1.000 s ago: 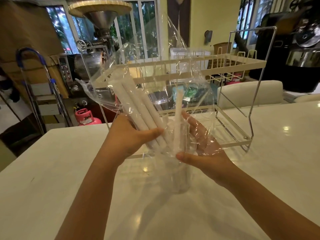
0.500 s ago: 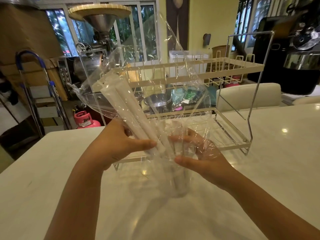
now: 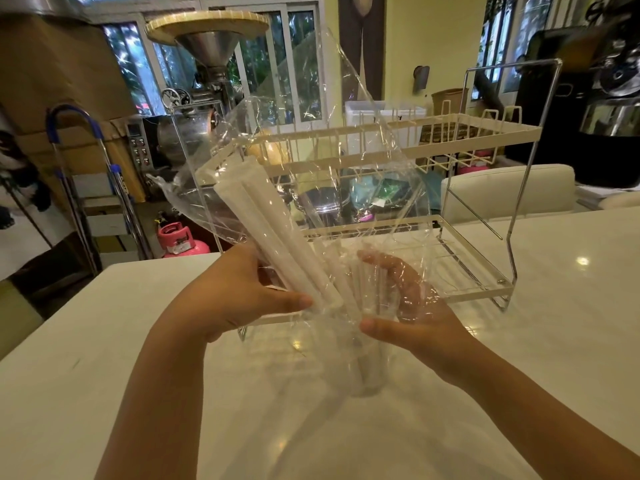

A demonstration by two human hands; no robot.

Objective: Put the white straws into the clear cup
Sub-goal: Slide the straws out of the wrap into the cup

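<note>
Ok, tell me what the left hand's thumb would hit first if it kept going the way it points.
Probably the white straws inside the clear wrap; the left hand already holds that bundle, thumb tip against it.

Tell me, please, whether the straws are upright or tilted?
Tilted: the straws lean up and leftward inside the clear wrapper, held by the left hand.

One camera on my head, facing forward and down.

It looks from above my forearms onto the white table (image 3: 519, 393), close enough that my arms run off the bottom edge. The wire dish rack (image 3: 450, 133) stands mid-frame at the table's far side; beyond the rack the view reaches windows and a yellow wall. Left of the rack, past the table's edge, floor shows. No second view shares this scene.
</note>
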